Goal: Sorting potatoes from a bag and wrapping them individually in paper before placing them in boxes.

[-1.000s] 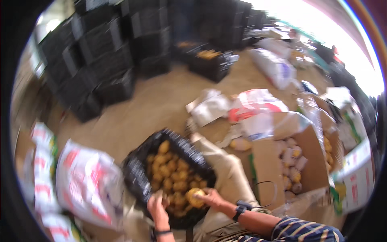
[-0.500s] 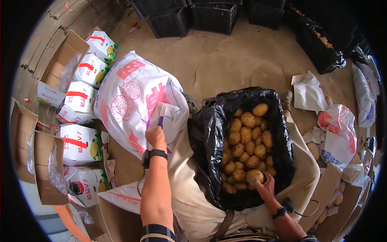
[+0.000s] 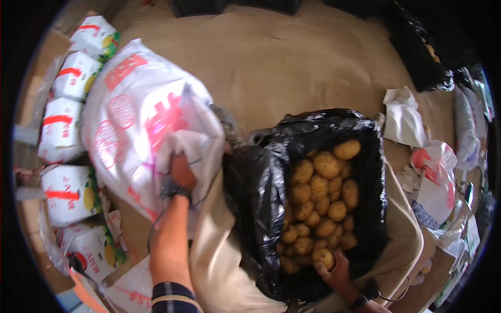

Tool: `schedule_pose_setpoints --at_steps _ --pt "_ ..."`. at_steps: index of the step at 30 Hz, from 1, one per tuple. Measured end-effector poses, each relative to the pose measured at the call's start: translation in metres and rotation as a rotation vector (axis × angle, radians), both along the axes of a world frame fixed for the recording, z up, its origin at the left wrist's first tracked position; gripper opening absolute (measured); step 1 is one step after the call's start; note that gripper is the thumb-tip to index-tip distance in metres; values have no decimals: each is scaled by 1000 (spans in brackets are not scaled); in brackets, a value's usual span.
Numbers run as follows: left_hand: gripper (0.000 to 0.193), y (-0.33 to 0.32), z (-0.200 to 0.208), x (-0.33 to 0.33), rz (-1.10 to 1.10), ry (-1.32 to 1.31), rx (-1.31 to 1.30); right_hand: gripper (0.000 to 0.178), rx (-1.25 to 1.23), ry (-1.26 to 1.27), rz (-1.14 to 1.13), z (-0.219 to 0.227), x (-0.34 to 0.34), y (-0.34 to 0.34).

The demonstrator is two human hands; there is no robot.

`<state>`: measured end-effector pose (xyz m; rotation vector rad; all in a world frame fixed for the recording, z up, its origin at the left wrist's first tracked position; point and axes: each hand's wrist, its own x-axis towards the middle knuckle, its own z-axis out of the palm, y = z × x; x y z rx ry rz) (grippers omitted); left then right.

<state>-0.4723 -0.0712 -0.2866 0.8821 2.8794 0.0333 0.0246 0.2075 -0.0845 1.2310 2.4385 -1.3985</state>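
Observation:
A black plastic-lined crate (image 3: 266, 208) full of potatoes (image 3: 319, 185) stands in front of me. My right hand (image 3: 339, 274) is at its near end, its thumb and fingers closed around a potato (image 3: 323, 257). To the left leans a big white sack (image 3: 141, 122) with red print, bulging and creased. My left hand (image 3: 182, 172) is at the sack's folded opening on its right side. The fingers are blurred and partly hidden by the white cloth, so their grip does not show.
White cartons (image 3: 62, 128) with red stripes line the left side. To the right are a white paper scrap (image 3: 404, 117), a crumpled white-and-red bag (image 3: 433, 177) and a cardboard box. Another black-lined crate (image 3: 417, 57) stands at the far right. A beige cloth (image 3: 407, 229) lies beneath the potato crate.
The view has shifted. My left hand has moved from gripping the sack's purple-edged fold to its opening. My right hand still holds a potato at the crate's near end.

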Motion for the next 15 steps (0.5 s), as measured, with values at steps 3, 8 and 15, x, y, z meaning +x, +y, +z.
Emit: schedule_pose_setpoints --at_steps 3,8,15 --pt "66 -24 -25 -12 -29 -37 -340 51 -66 4 21 0 3 0" --pt "57 -41 -54 -14 46 -226 -106 61 24 -271 144 6 4 -2" --pt "44 -35 -7 -10 154 -319 135 53 82 50 95 23 -11 5"
